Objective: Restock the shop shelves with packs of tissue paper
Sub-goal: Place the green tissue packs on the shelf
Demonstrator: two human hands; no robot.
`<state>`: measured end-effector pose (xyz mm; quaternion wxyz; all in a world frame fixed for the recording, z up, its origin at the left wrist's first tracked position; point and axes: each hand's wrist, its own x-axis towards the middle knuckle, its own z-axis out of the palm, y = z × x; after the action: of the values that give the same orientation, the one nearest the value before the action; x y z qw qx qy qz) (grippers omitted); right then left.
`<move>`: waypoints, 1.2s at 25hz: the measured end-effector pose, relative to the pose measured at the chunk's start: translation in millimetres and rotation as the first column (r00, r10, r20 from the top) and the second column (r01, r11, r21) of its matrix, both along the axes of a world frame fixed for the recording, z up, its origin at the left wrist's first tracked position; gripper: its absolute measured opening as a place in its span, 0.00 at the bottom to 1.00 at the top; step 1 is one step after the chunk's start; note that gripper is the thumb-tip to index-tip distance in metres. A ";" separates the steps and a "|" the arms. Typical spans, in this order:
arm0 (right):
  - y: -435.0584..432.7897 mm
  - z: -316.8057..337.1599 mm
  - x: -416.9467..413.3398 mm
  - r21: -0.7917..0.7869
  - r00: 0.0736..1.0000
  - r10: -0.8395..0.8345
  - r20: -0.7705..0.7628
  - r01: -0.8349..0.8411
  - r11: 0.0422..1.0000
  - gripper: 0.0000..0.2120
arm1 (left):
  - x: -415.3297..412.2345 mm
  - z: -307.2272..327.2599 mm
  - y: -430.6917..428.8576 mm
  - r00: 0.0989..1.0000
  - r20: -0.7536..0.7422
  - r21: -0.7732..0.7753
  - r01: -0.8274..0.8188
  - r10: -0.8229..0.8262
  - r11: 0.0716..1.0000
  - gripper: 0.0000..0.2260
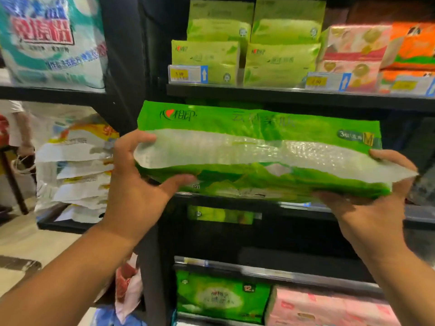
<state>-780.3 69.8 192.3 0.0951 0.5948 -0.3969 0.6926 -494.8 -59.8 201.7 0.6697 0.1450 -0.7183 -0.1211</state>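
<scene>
The tissue pack [259, 149] lies crosswise, with the left hand [131, 184] gripping its left end, the right hand [367, 208] its right end, a shelf [282, 95] bearing stacked packs [204, 60] above it, lower packs [221, 295] beneath it, and piled bags [75, 175] to its left.

Single head-worn wide-angle view, looking forward and slightly down, close to the dark shelves [259, 92], both forearms reaching in from the near edge, floor at left
</scene>
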 end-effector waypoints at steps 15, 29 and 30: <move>-140.5 -15.6 -67.6 0.154 0.997 0.050 0.066 -0.059 0.986 0.46 | -72.0 -19.7 -106.5 0.948 0.112 0.222 -0.315 0.297 0.923 0.29; -253.7 -7.7 -74.1 0.605 0.873 -0.449 -0.189 0.464 0.647 0.50 | -135.5 -16.5 -223.9 0.781 0.465 0.125 -0.524 0.417 0.842 0.53; -257.3 -12.4 -73.0 0.624 0.865 -0.448 -0.228 0.483 0.615 0.50 | -136.2 -20.4 -230.8 0.772 0.477 0.101 -0.523 0.420 0.847 0.53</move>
<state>-853.3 -187.5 179.9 0.0639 0.4822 -0.7536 0.4421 -631.0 -290.7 181.3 0.4787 0.4205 -0.7707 0.0059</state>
